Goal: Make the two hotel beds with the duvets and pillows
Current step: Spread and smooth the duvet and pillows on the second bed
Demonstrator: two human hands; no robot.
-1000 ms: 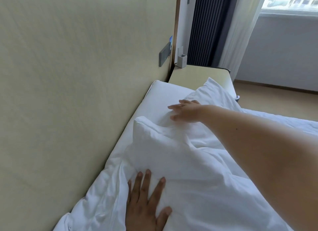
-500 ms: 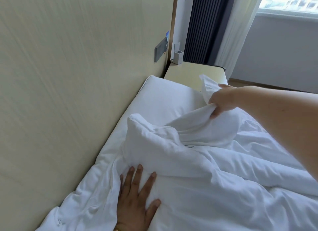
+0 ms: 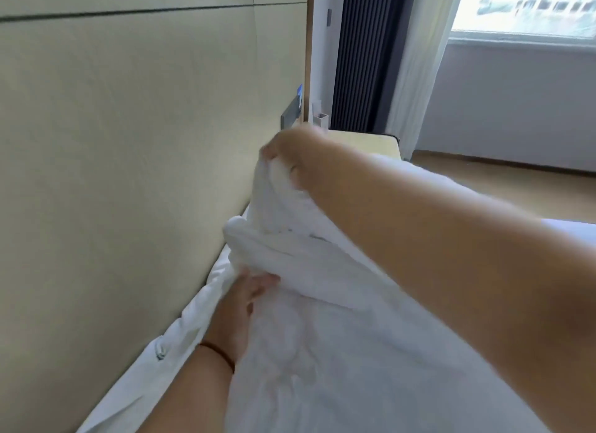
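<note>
Head view. We see the right hand (image 3: pixel 292 156) raised over the bed, its fingers (image 3: pixel 274 150) curled down and closed round a gathered fold of the white duvet (image 3: pixel 322 319); the bunch hangs from that grip in a twisted roll. The hand is blurred, so we cannot tell the fingers one from another.

The left hand (image 3: pixel 250 292) sits lower, below and nearer than the right fingers, at the duvet's edge on the wall side. Its fingertips are hidden under a lifted fold of cloth; we cannot tell whether they pinch the fabric or only press against it. A dark band (image 3: pixel 219 352) circles the left wrist.

The duvet lies crumpled across the bed, spreading from the left fingers toward the lower right, under the right forearm. Left of both hands stands the beige padded headboard (image 3: pixel 129 158), close beside the duvet's edge.

Beyond the right fingers we note a bedside table (image 3: pixel 364 142). A small white open box (image 3: pixel 321 120) stands at its back; contents not visible. Farther off hang a dark curtain (image 3: pixel 361 61) and a sheer white one (image 3: pixel 419 71) beside the window (image 3: pixel 529 9).
</note>
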